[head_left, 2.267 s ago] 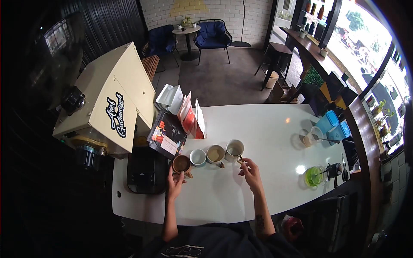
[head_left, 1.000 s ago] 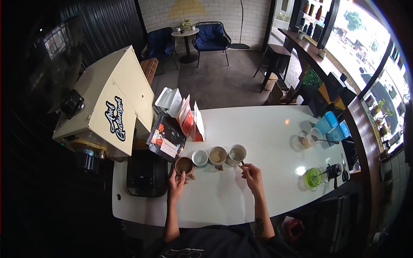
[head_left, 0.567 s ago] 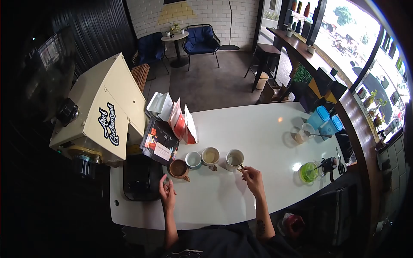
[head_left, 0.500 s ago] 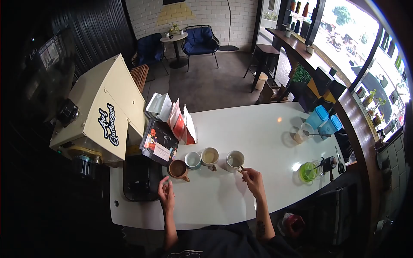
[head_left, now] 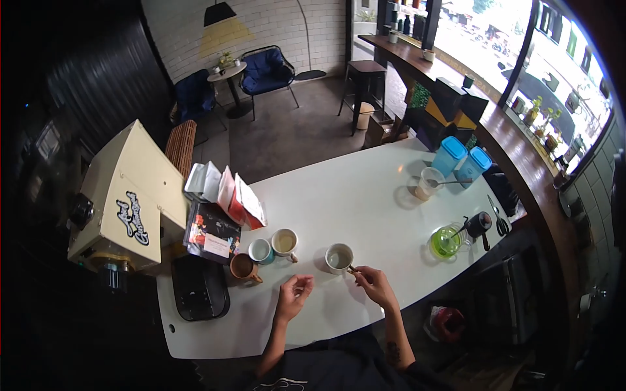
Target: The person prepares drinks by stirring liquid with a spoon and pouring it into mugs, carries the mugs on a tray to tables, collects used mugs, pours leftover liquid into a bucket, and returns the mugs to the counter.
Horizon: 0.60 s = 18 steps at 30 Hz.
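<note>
My right hand [head_left: 374, 285] pinches the handle of a pale mug [head_left: 339, 259], which stands apart from the other cups on the white counter [head_left: 313, 208]. Nothing is in my left hand [head_left: 295, 296], which hovers over the counter with its fingers curled loosely and a gap at the thumb, between the brown cup and the pale mug. To the left stand a brown cup [head_left: 244, 267] with dark contents, a small light-blue cup [head_left: 261, 251] and a cream cup [head_left: 285, 242] with a handle.
A cream machine [head_left: 127, 195], a black tray [head_left: 199, 287], a leaflet [head_left: 212, 231] and upright bags [head_left: 244, 202] are on the left. On the right are blue-lidded containers [head_left: 450, 155], a plastic cup with a spoon [head_left: 430, 184], a green-liquid jug [head_left: 446, 242] and scissors [head_left: 500, 218].
My left hand has let go of the brown cup and moved right. The pale mug, in my right hand's grip, has moved away from the other cups. The view has turned right.
</note>
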{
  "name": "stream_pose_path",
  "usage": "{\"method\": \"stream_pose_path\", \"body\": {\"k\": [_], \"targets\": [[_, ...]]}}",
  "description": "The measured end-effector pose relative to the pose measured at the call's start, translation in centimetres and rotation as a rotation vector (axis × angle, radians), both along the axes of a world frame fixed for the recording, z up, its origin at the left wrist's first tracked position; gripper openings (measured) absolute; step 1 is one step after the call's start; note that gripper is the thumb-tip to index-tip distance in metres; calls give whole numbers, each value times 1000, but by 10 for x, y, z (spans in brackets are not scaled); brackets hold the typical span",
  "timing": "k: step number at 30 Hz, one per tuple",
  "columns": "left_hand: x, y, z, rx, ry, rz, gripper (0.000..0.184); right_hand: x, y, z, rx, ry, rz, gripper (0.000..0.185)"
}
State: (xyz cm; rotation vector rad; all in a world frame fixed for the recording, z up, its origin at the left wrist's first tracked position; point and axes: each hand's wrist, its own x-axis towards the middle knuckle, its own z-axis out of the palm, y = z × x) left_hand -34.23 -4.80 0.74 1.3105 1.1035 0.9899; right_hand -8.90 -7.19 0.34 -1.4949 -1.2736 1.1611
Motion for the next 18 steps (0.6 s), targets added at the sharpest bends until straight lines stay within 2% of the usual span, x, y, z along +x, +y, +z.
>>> {"method": "stream_pose_path", "body": {"k": [1, 2, 4, 5, 7, 10, 11, 13, 18], "targets": [[6, 3, -3, -28, 1, -55, 41, 6, -3, 1, 1, 4, -23, 28], [15, 6, -2, -29, 4, -77, 41, 12, -7, 2, -10, -11, 12, 28], [36, 9, 4, 53, 72, -65, 65, 26, -15, 3, -23, -25, 32, 28], [45, 11, 3, 53, 71, -80, 65, 34, -19, 4, -36, -40, 43, 28], [61, 15, -2, 185, 151, -81, 83, 50, -27, 6, -63, -58, 49, 29], [87, 20, -5, 227, 123, -76, 89, 78, -37, 11, -71, -50, 9, 27], [92, 22, -13, 288, 187, -33, 90, 87, -40, 9, -73, -50, 9, 27], [102, 24, -8, 292, 195, -6, 89, 103, -43, 5, -42, 34, -44, 27], [116, 27, -5, 250, 195, 30, 84, 130, -38, 6, -54, 32, -42, 25]]}}
